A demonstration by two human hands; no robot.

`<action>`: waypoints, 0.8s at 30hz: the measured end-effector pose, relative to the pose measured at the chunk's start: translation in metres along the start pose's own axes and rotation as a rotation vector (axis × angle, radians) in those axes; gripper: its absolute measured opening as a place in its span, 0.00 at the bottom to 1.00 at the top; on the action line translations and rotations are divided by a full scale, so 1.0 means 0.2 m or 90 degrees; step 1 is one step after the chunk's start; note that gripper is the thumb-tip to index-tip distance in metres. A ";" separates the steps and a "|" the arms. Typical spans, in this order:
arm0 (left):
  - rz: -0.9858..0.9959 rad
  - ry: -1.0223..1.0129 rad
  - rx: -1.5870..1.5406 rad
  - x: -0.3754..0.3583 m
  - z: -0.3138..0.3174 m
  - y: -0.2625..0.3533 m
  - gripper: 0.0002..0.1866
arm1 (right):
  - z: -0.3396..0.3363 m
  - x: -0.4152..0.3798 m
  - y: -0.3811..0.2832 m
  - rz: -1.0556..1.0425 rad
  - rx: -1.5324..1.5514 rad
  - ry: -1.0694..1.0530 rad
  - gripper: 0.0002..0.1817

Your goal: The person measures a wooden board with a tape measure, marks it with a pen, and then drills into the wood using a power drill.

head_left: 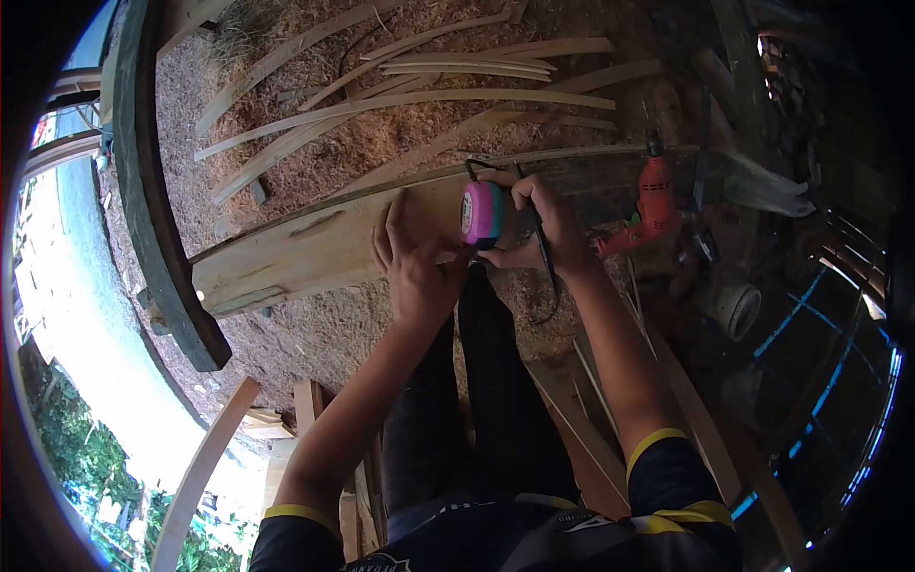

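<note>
A pink and teal tape measure [482, 214] is held over a long wooden board [319, 238]. My right hand [543, 224] grips its right side, and a thin dark pencil or pen [544, 238] sticks out between the fingers of that hand. At the left of the tape measure is my left hand [417, 262], its thumb and index finger pinched near the case's lower edge; whatever lies between them is too small to make out. The other fingers of my left hand rest over the board.
On the board's right part lies a red power drill [654, 195]. Thin wooden strips [410, 98] are scattered on shavings beyond the board. A dark beam [152, 181] crosses the board's left end. A round container [737, 307] stands at the right.
</note>
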State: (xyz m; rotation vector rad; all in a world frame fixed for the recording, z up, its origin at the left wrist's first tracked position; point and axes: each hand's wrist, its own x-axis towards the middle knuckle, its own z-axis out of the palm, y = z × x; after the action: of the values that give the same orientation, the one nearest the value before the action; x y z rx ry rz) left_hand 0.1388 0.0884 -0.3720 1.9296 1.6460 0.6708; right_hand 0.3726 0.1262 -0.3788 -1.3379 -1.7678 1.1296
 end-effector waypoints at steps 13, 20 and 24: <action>0.065 -0.034 -0.057 0.34 0.04 -0.05 0.06 | -0.09 0.28 0.10 0.015 0.038 0.105 0.42; -0.047 -0.193 -0.233 0.52 0.02 -0.20 0.08 | -0.04 0.49 0.27 -0.081 0.091 0.085 0.42; -0.015 -0.195 -0.240 0.54 0.04 -0.22 0.08 | -0.03 0.42 0.21 -0.063 0.134 0.120 0.42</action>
State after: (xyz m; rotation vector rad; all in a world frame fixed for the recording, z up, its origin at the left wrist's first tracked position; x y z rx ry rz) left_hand 0.1268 0.1999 -0.4028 1.6438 1.2508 0.5920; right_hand 0.3720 0.2131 -0.4156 -1.1775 -1.5179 1.0648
